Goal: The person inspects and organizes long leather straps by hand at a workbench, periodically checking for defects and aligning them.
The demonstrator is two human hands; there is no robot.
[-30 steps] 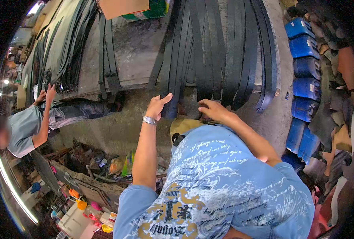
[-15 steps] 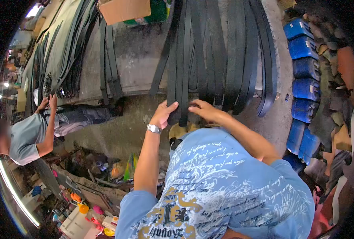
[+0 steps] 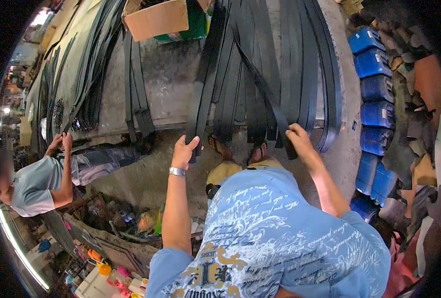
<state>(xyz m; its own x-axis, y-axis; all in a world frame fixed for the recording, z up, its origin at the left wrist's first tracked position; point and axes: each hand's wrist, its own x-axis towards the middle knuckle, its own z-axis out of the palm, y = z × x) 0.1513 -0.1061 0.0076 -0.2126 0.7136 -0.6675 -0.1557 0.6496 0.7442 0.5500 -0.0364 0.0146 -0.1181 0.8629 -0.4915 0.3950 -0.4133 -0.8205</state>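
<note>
Long black straps (image 3: 257, 54) lie side by side over a grey table (image 3: 168, 74) and hang past its near edge. My left hand (image 3: 184, 151), with a silver watch (image 3: 177, 171) on the wrist, is closed round the end of a black strap (image 3: 199, 107) left of the middle. Farther right, my right hand (image 3: 300, 141) grips another strap (image 3: 272, 102), pulled slantwise across the others. Its fingers are partly hidden by the strap. More strap ends hang between my hands, above my feet.
At the left, another person (image 3: 39, 176) holds strips from a second bundle (image 3: 84, 84). An open cardboard box (image 3: 156, 22) sits on the table. Blue jerrycans (image 3: 376, 89) line the right side, beside piled scraps (image 3: 411, 144). Clutter and a white box (image 3: 94, 280) are at lower left.
My hands have moved apart. The left went leftward with a strap; the right went rightward, drawing a strap diagonally over the rest.
</note>
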